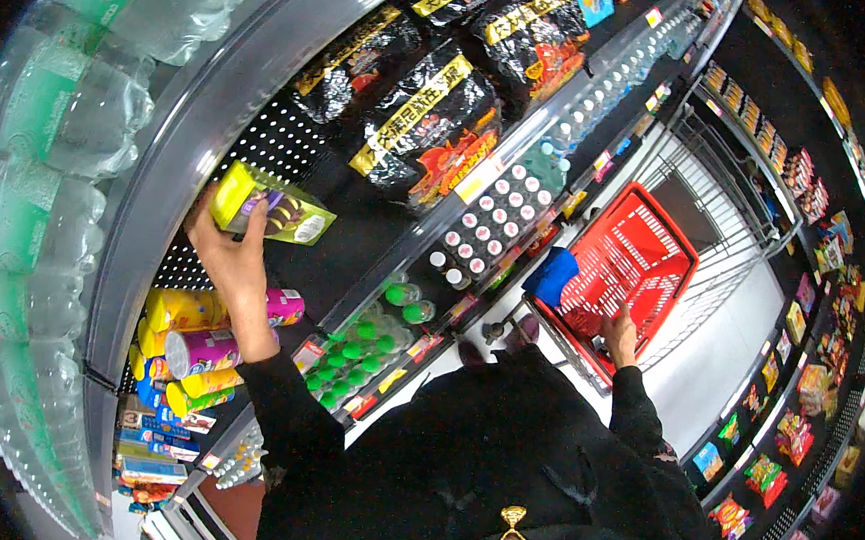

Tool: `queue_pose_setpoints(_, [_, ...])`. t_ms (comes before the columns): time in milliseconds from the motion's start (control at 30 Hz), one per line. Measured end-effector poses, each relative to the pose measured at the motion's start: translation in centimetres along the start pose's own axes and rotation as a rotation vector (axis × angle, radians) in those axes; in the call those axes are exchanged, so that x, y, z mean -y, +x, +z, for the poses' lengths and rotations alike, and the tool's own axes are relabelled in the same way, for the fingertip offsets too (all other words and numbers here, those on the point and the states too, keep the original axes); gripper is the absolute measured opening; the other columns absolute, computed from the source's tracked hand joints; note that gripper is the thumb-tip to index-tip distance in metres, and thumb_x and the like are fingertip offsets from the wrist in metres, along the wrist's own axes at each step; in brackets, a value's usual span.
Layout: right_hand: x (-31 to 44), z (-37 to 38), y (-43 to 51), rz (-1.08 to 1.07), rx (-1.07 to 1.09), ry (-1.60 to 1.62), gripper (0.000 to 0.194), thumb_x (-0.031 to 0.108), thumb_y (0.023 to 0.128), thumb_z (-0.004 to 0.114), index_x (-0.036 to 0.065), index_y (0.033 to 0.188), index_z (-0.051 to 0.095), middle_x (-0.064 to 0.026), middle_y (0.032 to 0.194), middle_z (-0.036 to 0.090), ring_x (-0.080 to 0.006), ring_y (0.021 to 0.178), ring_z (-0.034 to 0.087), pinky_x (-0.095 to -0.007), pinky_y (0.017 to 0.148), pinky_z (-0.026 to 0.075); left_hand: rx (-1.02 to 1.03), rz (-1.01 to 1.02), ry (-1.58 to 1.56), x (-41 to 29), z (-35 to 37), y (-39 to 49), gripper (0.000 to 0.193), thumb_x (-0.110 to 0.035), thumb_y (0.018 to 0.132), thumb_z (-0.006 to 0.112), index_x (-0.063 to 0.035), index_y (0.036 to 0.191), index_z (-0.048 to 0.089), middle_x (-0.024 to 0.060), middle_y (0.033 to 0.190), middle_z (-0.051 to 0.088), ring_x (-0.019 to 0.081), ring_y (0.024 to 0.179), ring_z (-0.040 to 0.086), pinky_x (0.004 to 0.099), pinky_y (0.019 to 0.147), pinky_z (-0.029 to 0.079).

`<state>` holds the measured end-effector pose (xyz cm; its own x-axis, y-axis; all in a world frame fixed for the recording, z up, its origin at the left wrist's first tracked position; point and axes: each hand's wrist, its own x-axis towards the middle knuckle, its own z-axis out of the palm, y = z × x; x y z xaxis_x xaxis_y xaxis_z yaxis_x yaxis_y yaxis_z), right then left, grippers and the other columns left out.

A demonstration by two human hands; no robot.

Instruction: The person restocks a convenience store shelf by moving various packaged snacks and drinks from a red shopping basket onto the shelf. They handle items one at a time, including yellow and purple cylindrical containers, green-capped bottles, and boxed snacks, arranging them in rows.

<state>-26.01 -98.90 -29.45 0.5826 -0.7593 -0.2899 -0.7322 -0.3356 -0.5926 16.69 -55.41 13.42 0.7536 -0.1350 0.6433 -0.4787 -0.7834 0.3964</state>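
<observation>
My left hand (pixel 236 264) grips a yellow-green snack box (pixel 275 206) with a purple panel and dark cookie pictures. The thumb lies across its front, while the other fingers are mostly hidden behind it. The box is tilted within a dark shelf (pixel 297 264), before the perforated back panel (pixel 280 135). On my other side, my right hand (pixel 621 336) is over the near part of a red plastic basket (pixel 633 246) in a metal shopping cart (pixel 719 151). Whether its fingers hold anything is unclear. A blue cloth-like item (pixel 552 276) hangs over the basket's side.
Black snack bags (pixel 428 119) lie farther along the same shelf; snack canisters (pixel 201 352) stand nearer me. Large clear bottles (pixel 61 206) fill the shelf above, and green-capped bottles (pixel 359 351) the one below. Across the aisle runs another snack shelf (pixel 775 429).
</observation>
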Motion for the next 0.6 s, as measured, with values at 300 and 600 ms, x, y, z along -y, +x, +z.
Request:
queue_pose_setpoints(300, [21.5,-8.9,-3.7,-0.310,0.082,0.289,0.048,0.011,0.098,0.072,0.004,0.144,0.059,-0.0158,0.093,0.074,-0.0235,0.088,0.074,-0.0389,0.082,0.059,0.085,-0.293,-0.534,-2.2,-0.4,-4.6,0.049,-0.004,0.091,0.083,0.0040,0.130,0.056,0.0143,0.130,0.065,0.0204,0.112,0.066,0.0367,0.098,0.056])
queue_pose_setpoints(600, [35.1,-20.3,-9.1,-0.655,0.366,0.667,0.101,0.033,0.073,0.095,0.011,0.159,0.047,-0.0101,0.141,0.066,-0.0214,0.127,0.062,-0.0364,0.099,0.054,0.785,0.081,-0.662,-12.9,-1.4,-8.5,0.091,-0.001,0.077,0.088,0.0005,0.157,0.045,0.0169,0.145,0.060,0.0281,0.127,0.062,0.0396,0.107,0.051])
